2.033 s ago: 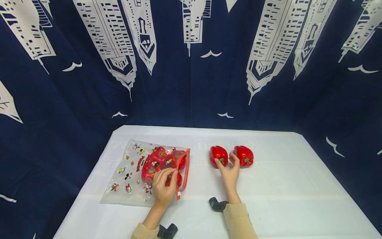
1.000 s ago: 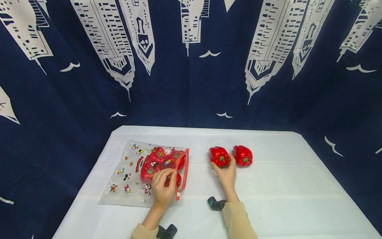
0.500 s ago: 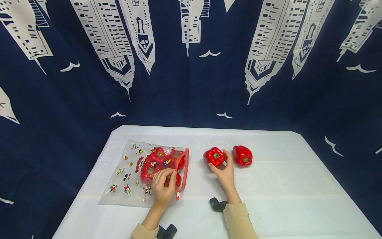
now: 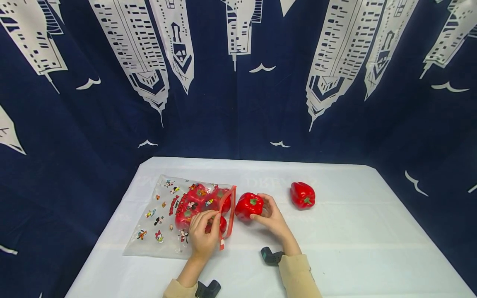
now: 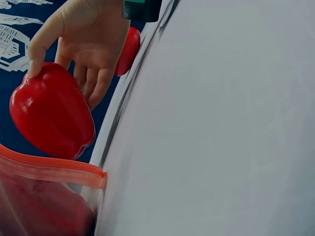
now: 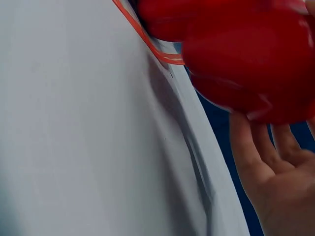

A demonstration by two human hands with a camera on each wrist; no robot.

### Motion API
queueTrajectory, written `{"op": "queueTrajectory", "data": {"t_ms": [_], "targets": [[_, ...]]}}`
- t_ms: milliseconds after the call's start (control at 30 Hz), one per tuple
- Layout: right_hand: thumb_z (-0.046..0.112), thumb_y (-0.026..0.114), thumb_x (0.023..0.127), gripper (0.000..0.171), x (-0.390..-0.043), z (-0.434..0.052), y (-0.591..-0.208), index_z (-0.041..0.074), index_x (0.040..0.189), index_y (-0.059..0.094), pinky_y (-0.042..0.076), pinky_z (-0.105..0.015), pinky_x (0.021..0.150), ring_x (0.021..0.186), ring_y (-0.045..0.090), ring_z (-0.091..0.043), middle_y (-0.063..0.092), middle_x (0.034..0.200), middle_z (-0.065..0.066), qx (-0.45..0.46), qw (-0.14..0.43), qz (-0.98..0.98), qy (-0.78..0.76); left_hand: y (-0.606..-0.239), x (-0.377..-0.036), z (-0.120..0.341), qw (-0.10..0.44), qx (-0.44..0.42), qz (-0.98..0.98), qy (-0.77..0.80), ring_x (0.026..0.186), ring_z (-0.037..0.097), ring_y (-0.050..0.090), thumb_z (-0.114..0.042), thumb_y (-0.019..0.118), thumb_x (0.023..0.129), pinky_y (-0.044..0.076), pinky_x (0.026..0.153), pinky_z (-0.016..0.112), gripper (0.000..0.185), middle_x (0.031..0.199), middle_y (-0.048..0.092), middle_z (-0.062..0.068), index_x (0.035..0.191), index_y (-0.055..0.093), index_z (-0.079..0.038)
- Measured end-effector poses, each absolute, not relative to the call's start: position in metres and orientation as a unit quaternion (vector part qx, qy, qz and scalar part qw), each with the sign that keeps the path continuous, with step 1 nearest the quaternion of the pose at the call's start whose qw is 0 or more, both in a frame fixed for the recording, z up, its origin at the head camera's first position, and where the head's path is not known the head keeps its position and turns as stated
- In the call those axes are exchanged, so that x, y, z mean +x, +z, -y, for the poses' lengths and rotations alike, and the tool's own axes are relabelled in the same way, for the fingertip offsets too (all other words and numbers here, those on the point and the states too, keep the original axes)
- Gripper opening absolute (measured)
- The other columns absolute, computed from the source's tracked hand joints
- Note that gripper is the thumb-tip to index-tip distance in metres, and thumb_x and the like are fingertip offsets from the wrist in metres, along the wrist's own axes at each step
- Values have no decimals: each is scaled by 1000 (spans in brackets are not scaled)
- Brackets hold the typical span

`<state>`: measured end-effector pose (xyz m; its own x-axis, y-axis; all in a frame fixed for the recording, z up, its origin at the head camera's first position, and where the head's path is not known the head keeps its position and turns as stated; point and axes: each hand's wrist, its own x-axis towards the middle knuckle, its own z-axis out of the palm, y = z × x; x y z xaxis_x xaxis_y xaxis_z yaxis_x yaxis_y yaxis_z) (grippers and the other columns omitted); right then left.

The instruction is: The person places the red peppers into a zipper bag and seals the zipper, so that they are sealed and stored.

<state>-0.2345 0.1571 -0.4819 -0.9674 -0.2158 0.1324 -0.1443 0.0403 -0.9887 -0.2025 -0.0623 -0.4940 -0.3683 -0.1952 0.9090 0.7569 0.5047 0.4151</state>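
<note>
- On the white table (image 4: 335, 231), right hand (image 4: 272, 218) holding a red pepper (image 4: 249, 205), fingers (image 5: 91, 81) curled round its side, just beside the red mouth of the printed bag (image 4: 164, 219).
- Half a second ago, same pepper further right, close to the second pepper (image 4: 302, 195); now carried leftward, well apart from that one, almost touching the bag's opening.
- Seen from the left wrist, held pepper directly above the orange-red zip edge (image 5: 49, 168), not yet inside.
- Left hand (image 4: 204, 231) unchanged in place across the frames, pinching the upper edge of the bag near the opening, fingers bent on the plastic, several peppers already inside.
- Judged from this: one more pepper about to join the others in the bag, only the second pepper left outside on the table.
- Behind, dark blue curtain (image 4: 238, 82) with white buildings.
</note>
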Motion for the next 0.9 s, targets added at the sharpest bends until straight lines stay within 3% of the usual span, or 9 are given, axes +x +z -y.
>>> {"op": "queueTrajectory", "data": {"t_ms": [233, 367, 700, 900], "targets": [[3, 71, 79, 70, -238, -154, -494, 1, 139, 34, 47, -37, 91, 124, 40, -37, 41, 137, -18, -184, 81, -719, -666, -496, -204, 61, 531, -202, 687, -454, 66, 24, 59, 13, 75, 62, 39, 65, 27, 25, 80, 68, 13, 84, 69, 2], [4, 71, 79, 73, -238, -151, -496, 1, 140, 33, 49, -37, 88, 125, 39, -37, 38, 140, -16, -202, 103, -715, -662, -486, -200, 59, 536, -205, 682, -454, 64, 25, 58, 16, 73, 60, 38, 64, 27, 25, 78, 67, 15, 82, 68, 4], [-4, 68, 79, 70, -230, -143, -482, 2, 139, 34, 48, -39, 88, 124, 38, -40, 37, 139, -20, -200, 114, -711, -664, -465, -189, 55, 550, -213, 668, -455, 61, 25, 56, 16, 72, 62, 38, 63, 26, 21, 76, 66, 15, 79, 66, 6], [-4, 69, 79, 66, -225, -136, -476, -1, 135, 36, 49, -37, 87, 120, 43, -38, 42, 134, -22, -197, 116, -705, -672, -458, -184, 54, 543, -211, 674, -455, 61, 26, 57, 20, 72, 58, 38, 63, 26, 26, 76, 66, 17, 80, 66, 7]]}}
